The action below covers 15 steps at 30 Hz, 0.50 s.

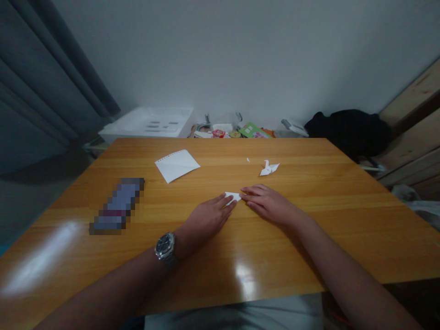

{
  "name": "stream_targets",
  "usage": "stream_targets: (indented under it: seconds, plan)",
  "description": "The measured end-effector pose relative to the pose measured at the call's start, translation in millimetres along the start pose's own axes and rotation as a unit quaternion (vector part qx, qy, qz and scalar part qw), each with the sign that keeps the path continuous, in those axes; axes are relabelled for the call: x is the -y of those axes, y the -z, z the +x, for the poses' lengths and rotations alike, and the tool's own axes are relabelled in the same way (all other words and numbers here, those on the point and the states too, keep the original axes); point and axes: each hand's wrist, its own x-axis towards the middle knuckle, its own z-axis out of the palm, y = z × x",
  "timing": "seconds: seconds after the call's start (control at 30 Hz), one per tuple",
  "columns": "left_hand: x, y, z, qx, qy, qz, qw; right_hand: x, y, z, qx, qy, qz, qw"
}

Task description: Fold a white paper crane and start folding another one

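Note:
A small folded piece of white paper [233, 196] lies flat on the wooden table [309, 238]. My left hand [208, 217], with a watch on the wrist, lies flat with its fingertips pressing the paper's left edge. My right hand [266, 202] lies flat too, its stretched fingers touching the paper's right edge. Both hands cover part of the paper. A folded white paper figure [268, 168] sits a little beyond my right hand.
A white sheet with a perforated edge [177, 165] lies further left. A blurred purple object [118, 206] is at the left. A tiny paper scrap [248, 160] lies near the figure. Behind the table: a white bin [147, 123], clutter, a black bag [347, 128], wooden boards [412, 133].

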Motion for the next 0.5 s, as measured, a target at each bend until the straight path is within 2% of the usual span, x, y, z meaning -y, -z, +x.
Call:
stream_targets:
  seconds: [0.27,0.5]
  plan:
    - [1.1,-2.4,0.6,0.009,0.001,-0.003,1.0,2.5,0.5,1.5,0.015,-0.005,-0.026,1.0]
    - [3.3,3.2,0.5,0.032,-0.008,0.008,0.999,3.1,-2.2,2.4,-0.003,0.0,-0.016,1.0]
